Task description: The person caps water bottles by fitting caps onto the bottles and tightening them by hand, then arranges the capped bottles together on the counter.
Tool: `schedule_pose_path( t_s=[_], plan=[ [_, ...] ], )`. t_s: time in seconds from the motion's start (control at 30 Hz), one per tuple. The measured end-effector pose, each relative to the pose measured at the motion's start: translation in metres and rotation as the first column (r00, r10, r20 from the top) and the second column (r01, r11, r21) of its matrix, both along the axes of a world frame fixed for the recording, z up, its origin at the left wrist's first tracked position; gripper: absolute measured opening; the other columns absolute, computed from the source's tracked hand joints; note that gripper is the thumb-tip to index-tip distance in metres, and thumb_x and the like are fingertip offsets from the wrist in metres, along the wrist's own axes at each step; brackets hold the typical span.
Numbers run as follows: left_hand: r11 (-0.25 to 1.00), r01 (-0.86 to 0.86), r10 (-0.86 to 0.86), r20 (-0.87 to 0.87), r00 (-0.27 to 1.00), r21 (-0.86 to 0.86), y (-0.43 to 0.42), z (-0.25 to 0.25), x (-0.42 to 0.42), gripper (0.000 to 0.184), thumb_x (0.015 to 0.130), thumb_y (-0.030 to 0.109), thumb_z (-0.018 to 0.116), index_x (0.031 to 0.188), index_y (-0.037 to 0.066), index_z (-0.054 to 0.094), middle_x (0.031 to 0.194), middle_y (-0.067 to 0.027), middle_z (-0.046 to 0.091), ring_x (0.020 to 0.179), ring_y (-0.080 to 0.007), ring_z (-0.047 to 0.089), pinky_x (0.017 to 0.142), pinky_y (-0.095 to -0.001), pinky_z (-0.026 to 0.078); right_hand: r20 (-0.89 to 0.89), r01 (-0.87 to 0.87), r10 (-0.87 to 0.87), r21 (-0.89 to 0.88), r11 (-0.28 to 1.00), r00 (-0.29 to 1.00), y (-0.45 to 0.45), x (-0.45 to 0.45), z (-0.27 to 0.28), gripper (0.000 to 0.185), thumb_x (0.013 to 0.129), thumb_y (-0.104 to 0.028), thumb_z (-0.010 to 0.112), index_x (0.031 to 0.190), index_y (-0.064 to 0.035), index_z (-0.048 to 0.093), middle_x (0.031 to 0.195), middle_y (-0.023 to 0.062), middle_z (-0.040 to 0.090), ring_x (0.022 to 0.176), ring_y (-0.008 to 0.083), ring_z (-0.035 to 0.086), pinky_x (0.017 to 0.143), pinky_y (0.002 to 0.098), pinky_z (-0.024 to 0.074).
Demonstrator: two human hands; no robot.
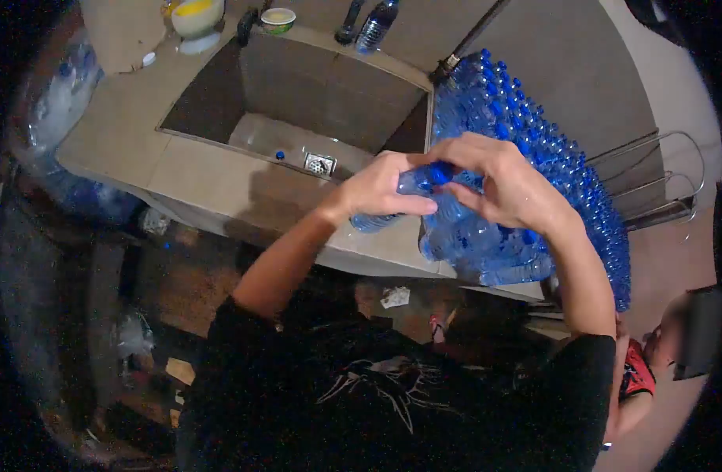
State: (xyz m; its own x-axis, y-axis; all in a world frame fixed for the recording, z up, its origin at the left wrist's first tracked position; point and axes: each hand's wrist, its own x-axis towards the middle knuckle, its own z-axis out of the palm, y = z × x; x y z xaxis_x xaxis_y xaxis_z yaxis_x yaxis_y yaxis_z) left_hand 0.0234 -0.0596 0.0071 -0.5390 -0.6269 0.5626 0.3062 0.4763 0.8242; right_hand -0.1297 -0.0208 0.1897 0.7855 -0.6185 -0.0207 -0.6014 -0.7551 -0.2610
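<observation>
Counter [211, 173] nearest, I have the bottle [414, 182] above it, left hand [377, 187] wrapped round it, right hand [514, 181] at its cap [440, 173]; whether pinched, I can't tell. Best grip lightly, keeping the cap square. Sink [298, 94] beyond.

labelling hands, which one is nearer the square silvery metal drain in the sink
Left. The left hand, around a clear plastic bottle, is just right of the drain in view; the right hand, at the bottle's blue cap, is farther right.
</observation>
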Motion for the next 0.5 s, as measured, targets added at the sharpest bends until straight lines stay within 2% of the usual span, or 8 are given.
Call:
schedule_pose_path(
  t_s=[0.03,0.13,0.23,0.3,0.33,0.4,0.43,0.5],
  plan=[
    [0.993,0.046,-0.051,0.041,0.998,0.105,0.003,0.003,0.003,0.045,0.073,0.021,0.081,0.111,0.004,0.064,0.096,-0.0027,0.068,0.087,-0.0116,0.062,0.079,-0.0301,0.049,-0.023,-0.037,0.037,-0.001,0.999,0.999,-0.003,0.005,0.000,0.035,0.074,0.000,0.070,0.109,-0.0003,0.064,0.105,0.0182,0.065,0.099,0.0381,0.061,0.088,0.0414,0.0504],
    [1.000,0.004,-0.002,-0.089,0.996,0.022,0.002,-0.005,-0.001,0.041,0.072,0.019,0.081,0.107,0.004,0.066,0.086,-0.0003,0.069,0.077,-0.0098,0.063,0.072,-0.0288,0.050,-0.091,-0.119,0.119,0.007,0.993,0.989,-0.010,0.016,-0.003,0.035,0.073,-0.003,0.070,0.107,0.0021,0.064,0.099,0.0212,0.065,0.096,0.0404,0.061,0.087,0.0431,0.0503],
    [0.994,0.048,-0.039,-0.092,0.995,0.099,0.001,-0.009,-0.001,0.039,0.071,0.019,0.080,0.104,0.004,0.066,0.089,-0.0041,0.069,0.078,-0.0128,0.064,0.074,-0.0306,0.050,-0.141,-0.127,0.128,0.013,0.992,0.982,-0.016,0.021,-0.001,0.031,0.075,-0.005,0.071,0.104,0.0024,0.064,0.094,0.0213,0.065,0.089,0.0405,0.062,0.081,0.0438,0.0514],
    [0.997,-0.074,0.074,-0.059,0.996,0.008,0.001,-0.006,0.001,0.038,0.071,0.020,0.079,0.102,0.004,0.066,0.088,-0.0064,0.069,0.079,-0.0153,0.064,0.074,-0.0315,0.051,-0.150,-0.101,0.101,0.008,0.995,0.984,-0.022,0.016,-0.007,0.025,0.078,-0.007,0.071,0.100,0.0020,0.065,0.088,0.0210,0.065,0.082,0.0399,0.063,0.074,0.0443,0.0523],
    [0.990,-0.131,0.129,-0.045,0.991,-0.043,0.002,-0.004,0.001,0.038,0.070,0.021,0.079,0.101,0.003,0.066,0.087,-0.0076,0.069,0.079,-0.0166,0.065,0.074,-0.0320,0.051,-0.190,-0.059,0.059,0.003,0.998,0.980,-0.022,0.016,-0.009,0.023,0.080,-0.013,0.070,0.097,0.0016,0.065,0.083,0.0208,0.064,0.078,0.0399,0.063,0.071,0.0449,0.0522],
    [0.984,-0.178,0.178,-0.026,0.984,0.013,0.005,-0.007,-0.003,0.043,0.070,0.024,0.080,0.105,0.004,0.064,0.091,-0.0101,0.069,0.082,-0.0210,0.066,0.075,-0.0348,0.051,-0.270,0.015,-0.020,-0.023,1.000,0.963,-0.025,0.015,-0.008,0.025,0.084,-0.023,0.068,0.092,0.0006,0.065,0.074,0.0204,0.064,0.069,0.0398,0.063,0.063,0.0461,0.0519],
    [0.979,-0.199,0.200,-0.013,0.980,0.037,0.008,-0.008,-0.004,0.045,0.070,0.026,0.080,0.106,0.004,0.064,0.093,-0.0113,0.069,0.084,-0.0232,0.067,0.075,-0.0362,0.052,-0.304,-0.003,-0.027,-0.098,0.995,0.952,-0.027,0.016,-0.011,0.029,0.085,-0.029,0.066,0.088,-0.0001,0.065,0.070,0.0205,0.063,0.066,0.0400,0.063,0.061,0.0465,0.0517],
    [0.808,-0.585,0.574,0.132,0.809,0.072,0.030,0.002,-0.028,0.057,0.068,0.029,0.083,0.113,0.005,0.060,0.103,-0.0134,0.067,0.090,-0.0270,0.066,0.078,-0.0386,0.052,-0.353,-0.035,-0.056,-0.247,0.968,0.934,-0.031,0.015,-0.027,0.041,0.088,-0.041,0.061,0.080,-0.0014,0.066,0.064,0.0206,0.062,0.060,0.0404,0.063,0.056,0.0474,0.0514]
  ],
)
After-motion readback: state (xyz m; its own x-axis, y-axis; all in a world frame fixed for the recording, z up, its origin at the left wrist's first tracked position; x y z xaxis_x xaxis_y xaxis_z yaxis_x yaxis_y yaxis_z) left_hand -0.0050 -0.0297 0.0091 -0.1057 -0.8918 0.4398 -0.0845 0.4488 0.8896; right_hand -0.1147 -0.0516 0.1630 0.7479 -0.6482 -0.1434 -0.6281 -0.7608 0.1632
